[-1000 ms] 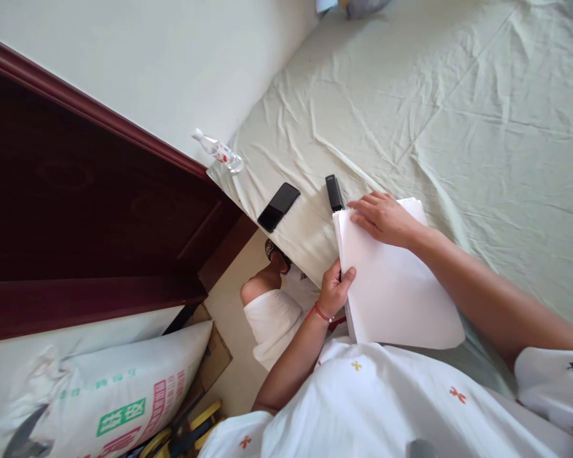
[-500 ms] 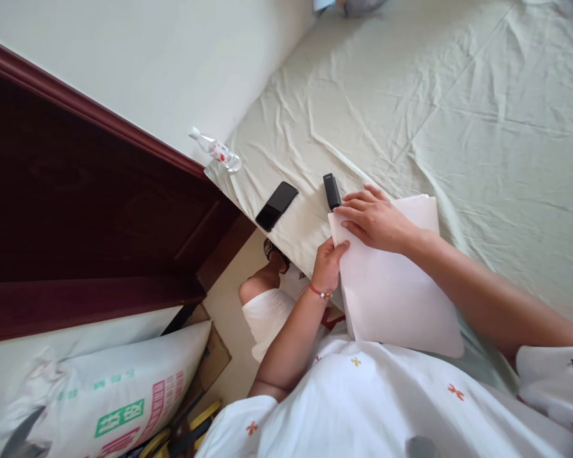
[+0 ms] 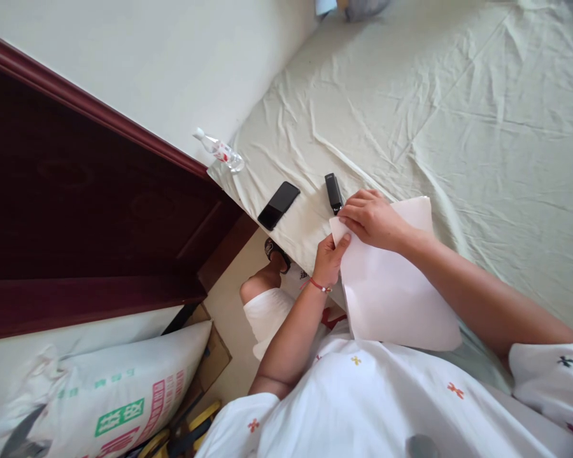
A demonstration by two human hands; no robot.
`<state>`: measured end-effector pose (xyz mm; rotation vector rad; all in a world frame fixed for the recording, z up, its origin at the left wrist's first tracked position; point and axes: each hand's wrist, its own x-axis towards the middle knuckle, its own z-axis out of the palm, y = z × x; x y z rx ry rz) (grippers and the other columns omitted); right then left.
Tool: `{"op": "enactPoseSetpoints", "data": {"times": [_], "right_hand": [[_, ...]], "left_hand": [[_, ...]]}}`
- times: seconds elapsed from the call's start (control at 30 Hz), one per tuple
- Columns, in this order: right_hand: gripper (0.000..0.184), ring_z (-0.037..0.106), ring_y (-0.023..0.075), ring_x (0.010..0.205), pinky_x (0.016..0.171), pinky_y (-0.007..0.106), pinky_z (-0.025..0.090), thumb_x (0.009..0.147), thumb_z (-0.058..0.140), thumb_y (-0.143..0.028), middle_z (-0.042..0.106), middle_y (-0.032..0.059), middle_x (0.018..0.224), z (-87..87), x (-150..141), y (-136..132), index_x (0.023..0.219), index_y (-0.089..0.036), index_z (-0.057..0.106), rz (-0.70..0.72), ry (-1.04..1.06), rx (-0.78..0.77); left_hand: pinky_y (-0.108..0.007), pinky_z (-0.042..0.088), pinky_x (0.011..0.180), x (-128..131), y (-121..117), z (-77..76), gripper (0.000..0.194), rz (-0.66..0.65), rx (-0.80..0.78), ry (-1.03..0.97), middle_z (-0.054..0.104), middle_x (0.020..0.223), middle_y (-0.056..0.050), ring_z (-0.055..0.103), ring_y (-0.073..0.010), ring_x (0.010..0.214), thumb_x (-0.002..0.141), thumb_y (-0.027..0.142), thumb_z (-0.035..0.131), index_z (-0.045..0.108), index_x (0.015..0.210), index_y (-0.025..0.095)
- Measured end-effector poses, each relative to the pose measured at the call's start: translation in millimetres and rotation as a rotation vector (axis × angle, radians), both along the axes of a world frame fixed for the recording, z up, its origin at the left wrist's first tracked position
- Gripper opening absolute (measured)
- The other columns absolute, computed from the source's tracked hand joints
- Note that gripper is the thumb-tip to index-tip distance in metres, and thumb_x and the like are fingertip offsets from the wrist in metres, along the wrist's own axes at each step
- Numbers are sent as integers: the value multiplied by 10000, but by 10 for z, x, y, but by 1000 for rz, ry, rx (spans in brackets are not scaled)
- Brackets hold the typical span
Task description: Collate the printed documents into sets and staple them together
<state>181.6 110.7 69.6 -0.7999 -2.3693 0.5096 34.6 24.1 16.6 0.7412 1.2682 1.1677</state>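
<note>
A stack of white paper sheets lies across my lap and the edge of the bed. My left hand grips its left edge, thumb on top and fingers underneath. At the upper left corner, my right hand has its fingers bent and drawn together, pinching the paper's top edge. Just beyond those fingertips is a narrow black object that looks like a stapler, lying on the sheet. A black phone rests to the left of it, screen up.
A clear plastic bottle lies tilted at the bed corner by the wall. The pale green bedsheet is wrinkled. Left of the bed stands a dark red wooden panel. A large white printed sack sits on the floor at lower left.
My right hand's fingers have curled in and closed at the paper's upper corner, where they were spread flat before. My left hand keeps its grip on the edge.
</note>
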Motion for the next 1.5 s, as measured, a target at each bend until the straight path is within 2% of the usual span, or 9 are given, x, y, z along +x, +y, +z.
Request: {"op": "enactPoseSetpoints", "data": {"times": [0.17, 0.23, 0.33, 0.43, 0.6, 0.8, 1.0, 1.17, 1.5], "right_hand": [[274, 609, 292, 1214, 1097, 503, 380, 1059, 468, -294, 744, 101, 1066, -7, 23, -25, 1063, -224, 733, 38, 66, 28], [254, 521, 338, 1375, 1171, 574, 330, 1023, 551, -316, 706, 127, 1280, -55, 151, -19, 1206, -239, 711, -153, 122, 51], [527, 424, 407, 1468, 1194, 656, 315, 928, 702, -407, 559, 173, 1519, -194, 441, -30, 1416, -229, 610, -501, 186, -37], [744, 553, 411, 1355, 1112, 642, 448, 827, 792, -523, 610, 178, 1457, -333, 672, -142, 1470, -226, 563, -644, 297, -357], [532, 768, 311, 845, 725, 439, 636, 726, 865, -592, 800, 105, 992, -383, 779, -406, 1086, -213, 763, -338, 515, -1215], [472, 759, 272, 659, 564, 348, 620, 597, 966, -545, 807, 103, 823, -356, 936, -398, 821, -173, 782, -328, 451, -1448], [447, 757, 252, 668, 538, 324, 609, 737, 874, -570, 810, 85, 853, -408, 894, -425, 929, -178, 780, -351, 377, -1308], [441, 746, 250, 666, 526, 325, 588, 800, 811, -576, 803, 85, 856, -504, 863, -475, 975, -171, 778, -388, 383, -1169], [363, 747, 246, 768, 626, 319, 589, 867, 724, -532, 798, 57, 899, -616, 878, -456, 999, -196, 766, -335, 348, -1006]], "left_hand": [[-398, 600, 858, 2, -7, -26, 570, 40, -11, -19, 759, 878, -79, 731, -241, 857, 680, 592, 902, 745, 986, 137], [-427, 606, 900, -36, -17, -2, 581, 71, -23, -31, 772, 919, -104, 746, -267, 911, 711, 610, 877, 758, 1012, 127], [-436, 603, 963, -138, -21, 56, 598, 218, -23, -64, 784, 965, -109, 747, -303, 1034, 626, 593, 930, 763, 971, 134], [-417, 582, 1034, -215, -9, 82, 585, 363, 15, -111, 791, 1007, -91, 713, -313, 1170, 553, 540, 971, 761, 940, 154], [-416, 579, 1069, -197, 23, 50, 547, 270, 4, -224, 798, 1019, -89, 692, -335, 1240, 602, 506, 957, 778, 981, 155], [-417, 573, 1067, -239, 127, 46, 575, 342, 34, -170, 800, 1011, -93, 728, -319, 1165, 594, 559, 951, 778, 964, 153], [-382, 555, 1032, -311, 139, -195, 622, 413, 121, 4, 774, 1068, -110, 728, -260, 1091, 704, 677, 843, 735, 995, 139], [-310, 544, 984, -362, 87, -398, 551, 308, 255, 205, 749, 1106, -68, 702, -198, 1055, 828, 687, 736, 687, 1045, 183], [-326, 536, 1031, -389, 101, -443, 563, 237, 233, 210, 750, 1192, -94, 707, -209, 1119, 837, 638, 762, 706, 1151, 174]]}}
